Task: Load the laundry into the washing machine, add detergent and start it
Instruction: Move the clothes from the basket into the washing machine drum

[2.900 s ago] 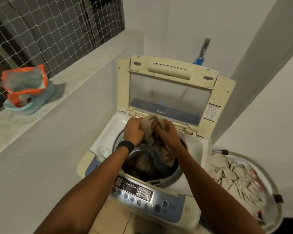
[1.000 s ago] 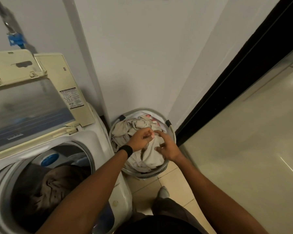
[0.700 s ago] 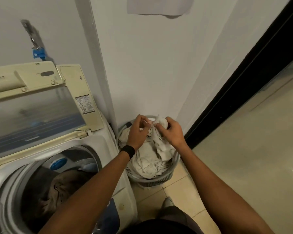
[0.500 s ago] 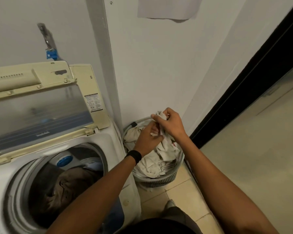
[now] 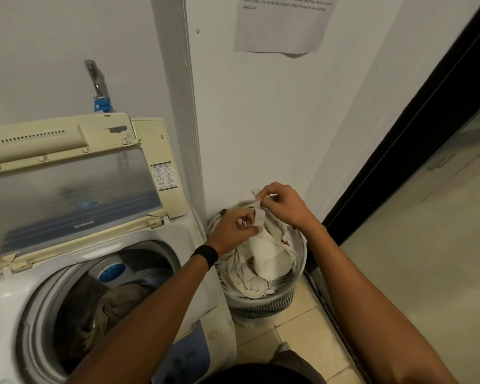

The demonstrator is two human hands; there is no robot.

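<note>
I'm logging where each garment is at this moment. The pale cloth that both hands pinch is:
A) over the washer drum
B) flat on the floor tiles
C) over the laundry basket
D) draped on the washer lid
C: the left hand and the right hand pinch the pale cloth at its top, and its lower part trails down into the laundry basket, beside the washing machine.

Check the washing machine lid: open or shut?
Open: the lid stands raised behind the drum, with dark laundry visible inside.
</note>
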